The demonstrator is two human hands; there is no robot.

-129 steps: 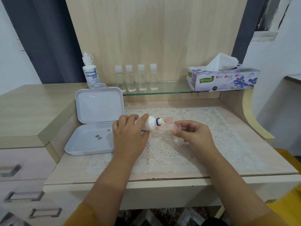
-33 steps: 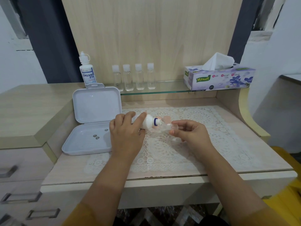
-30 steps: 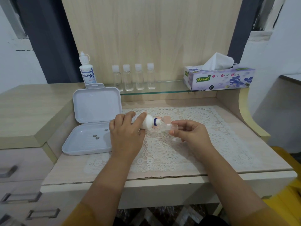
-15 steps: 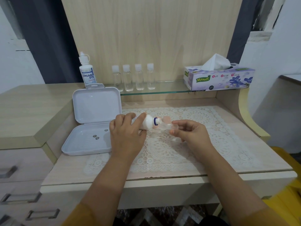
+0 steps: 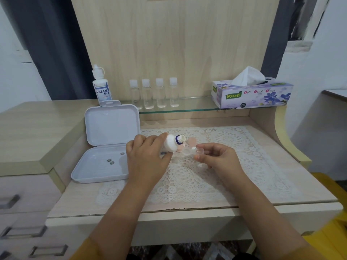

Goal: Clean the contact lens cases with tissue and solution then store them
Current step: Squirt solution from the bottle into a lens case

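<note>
Pebbles [image 5: 110, 161] in open storage box [image 5: 101, 166], lens case [image 5: 189, 151] apparently empty.

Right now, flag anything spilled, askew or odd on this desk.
No spill shows. The solution bottle in the left hand is uncapped and tipped toward the clear lens case pinched by the right hand, as intended.

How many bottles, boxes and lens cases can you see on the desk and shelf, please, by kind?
Solution bottles: 2 (standing, held by left hand)
Small clear bottles: 4
Tissue box: 1
Storage box: 1
Lens case: 1
Total: 9
</note>
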